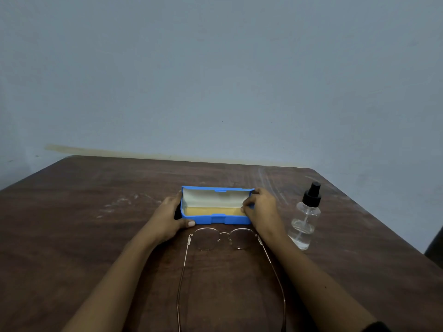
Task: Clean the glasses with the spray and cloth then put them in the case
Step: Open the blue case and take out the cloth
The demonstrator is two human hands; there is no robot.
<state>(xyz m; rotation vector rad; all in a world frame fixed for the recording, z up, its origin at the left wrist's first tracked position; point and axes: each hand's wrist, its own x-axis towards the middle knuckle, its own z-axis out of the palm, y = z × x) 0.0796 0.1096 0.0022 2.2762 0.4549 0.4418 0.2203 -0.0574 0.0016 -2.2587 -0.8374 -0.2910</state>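
A blue glasses case [237,220] stands open in the middle of the table, its lid raised and white inside. A yellow cloth [213,211] lies flat in its bottom. My left hand [167,218] grips the case's left end. My right hand [262,210] is at the right end, fingers on the lid and wall, thumb at the cloth's right edge. Thin metal-framed glasses [224,239] lie just in front of the case, lenses toward it, arms unfolded and pointing at me between my forearms. A clear spray bottle [304,221] with a black nozzle stands upright right of my right hand.
The brown wooden table [84,224] ends at a pale blue wall behind the case. Its right edge runs diagonally past the bottle, with a dark object [435,250] beyond it.
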